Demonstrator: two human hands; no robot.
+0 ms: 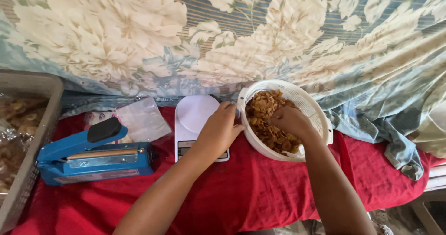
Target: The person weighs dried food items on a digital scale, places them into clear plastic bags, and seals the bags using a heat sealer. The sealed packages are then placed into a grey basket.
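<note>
Left hand grips the white colander rim; right hand digs into light, brittle fried chips, its fingers apparently closing on some.

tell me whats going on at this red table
A person is working at a table covered with a red cloth. The left hand steadies the rim of a white plastic colander, tilted toward them and full of brown fried chips. The right hand reaches into the chips. A white kitchen scale sits just left of the colander, with clear plastic bags and a blue impulse heat sealer further left. A grey basket of bagged snacks stands at the far left.
</note>
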